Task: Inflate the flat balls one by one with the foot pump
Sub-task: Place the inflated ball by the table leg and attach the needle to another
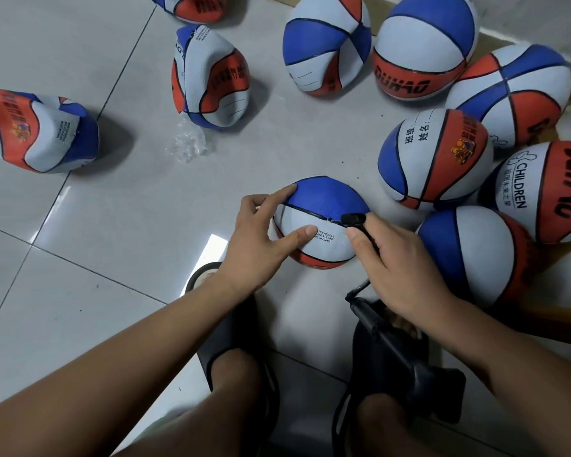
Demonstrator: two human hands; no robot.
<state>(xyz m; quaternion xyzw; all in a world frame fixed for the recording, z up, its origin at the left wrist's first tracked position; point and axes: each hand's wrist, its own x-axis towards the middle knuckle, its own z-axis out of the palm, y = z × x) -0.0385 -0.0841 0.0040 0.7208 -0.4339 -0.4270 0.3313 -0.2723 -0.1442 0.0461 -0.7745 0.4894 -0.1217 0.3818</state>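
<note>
Pale grey glossy floor tiles (80,44) are divided by dark grout lines. A crumpled scrap of clear plastic (188,145) is seen at ten o'clock. A black slipper (234,328) is worn at six o'clock.

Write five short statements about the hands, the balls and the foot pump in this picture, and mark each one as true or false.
1. The left hand rests with spread fingers on the basketball between the hands. True.
2. The right hand holds the pump nozzle against this basketball. True.
3. The foot pump stands beside the left foot. False: it is at the right foot.
4. Every ball in view is round. False: the flat ball at the far left is collapsed.
5. The clear plastic wrap lies on top of a ball. False: it lies on the floor tiles.
</note>
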